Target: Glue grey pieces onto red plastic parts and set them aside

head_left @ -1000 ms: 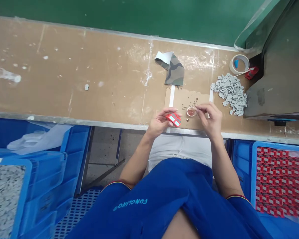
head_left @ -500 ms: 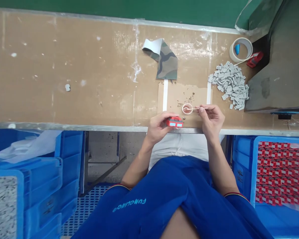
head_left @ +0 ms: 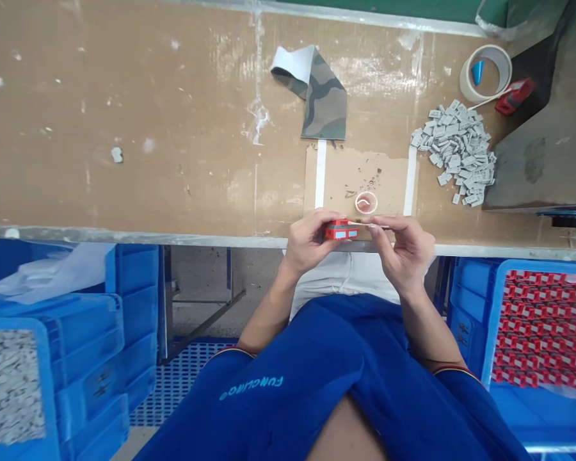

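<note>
My left hand [head_left: 310,242] grips a small red block [head_left: 340,230] with pale blue panels on its side. My right hand [head_left: 403,250] pinches a thin white cotton swab [head_left: 367,225] between its fingertips, and the swab's tip reaches the red block's top edge. Just beyond my hands, a small round cup [head_left: 365,203] with a white rim stands on a cardboard sheet [head_left: 355,182]. Part of the block's underside is hidden by my left fingers.
A camouflage-patterned strip [head_left: 324,96] lies beyond the cardboard. To the right are a heap of grey pieces [head_left: 456,153], a tape roll [head_left: 484,73] and a red object [head_left: 514,96]. Blue crates hold grey pieces [head_left: 12,384] and red pieces [head_left: 547,326] below the bench edge [head_left: 173,238].
The swab has moved from the cup to the red block. My hands have come closer together, and the view has tilted, shifting the bench upward.
</note>
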### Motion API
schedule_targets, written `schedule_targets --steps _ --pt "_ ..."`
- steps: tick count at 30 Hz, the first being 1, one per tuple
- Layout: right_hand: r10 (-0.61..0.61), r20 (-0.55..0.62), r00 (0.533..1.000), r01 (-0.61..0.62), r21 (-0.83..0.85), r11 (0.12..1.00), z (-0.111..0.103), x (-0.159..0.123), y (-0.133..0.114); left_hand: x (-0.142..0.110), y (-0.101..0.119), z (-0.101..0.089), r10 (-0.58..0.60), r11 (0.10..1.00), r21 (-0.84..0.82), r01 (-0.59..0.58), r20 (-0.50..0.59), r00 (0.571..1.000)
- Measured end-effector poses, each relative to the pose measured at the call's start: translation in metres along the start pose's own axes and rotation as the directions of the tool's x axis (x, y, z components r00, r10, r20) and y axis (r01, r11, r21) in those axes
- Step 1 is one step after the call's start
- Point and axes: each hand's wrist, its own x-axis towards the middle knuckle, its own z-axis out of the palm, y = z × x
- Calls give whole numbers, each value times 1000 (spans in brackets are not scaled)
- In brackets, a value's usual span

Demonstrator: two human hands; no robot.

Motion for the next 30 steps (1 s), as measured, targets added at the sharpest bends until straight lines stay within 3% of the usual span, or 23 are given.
schedule_targets --steps 14,17,22,27,30 --pt "-19 38 999 18 26 999 5 -1 3 2 1 -1 67 997 -33 -66 3 998" --pt "-1 -8 1000 1 61 998 0 -1 6 1 -1 0 43 996 -73 -43 -1 999" --pt "-65 -158 985 54 -72 996 -4 11 20 -1 -3 0 7 989 -145 -7 0 1000" --pt "-142 -21 990 135 -213 968 4 19 33 -4 -6 -2 -7 987 -158 3 -29 1000" --pt "-158 8 987 153 -311 938 -11 25 42 -5 -8 -4 -28 988 -154 21 -41 999"
